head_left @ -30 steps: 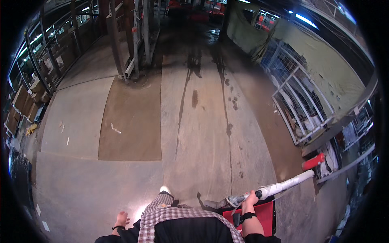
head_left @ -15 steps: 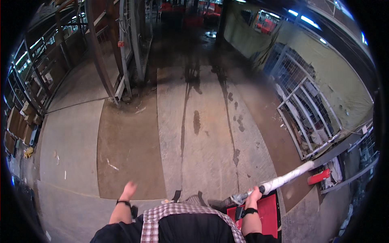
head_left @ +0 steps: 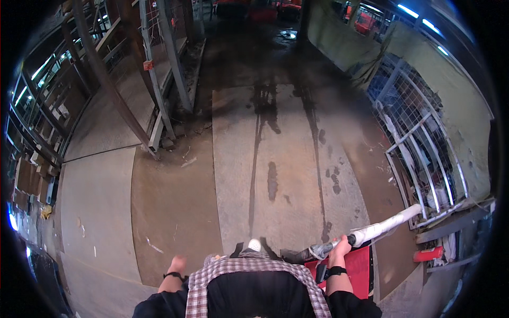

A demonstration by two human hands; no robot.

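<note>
Two hands out: my right grip is curled around the white-wrapped bar, which slants forward-right beside a red panel; my left grip is over the brown floor strip, blurred, can't tell if spread. White shoe between. Farther right, red cylinder; beyond, white barred frame.

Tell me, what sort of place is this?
It looks like the inside of a factory or warehouse, though I can't tell which. See the bare concrete floor with dark streaks, the bright strip lights and the stacked cardboard boxes at the left?
</note>
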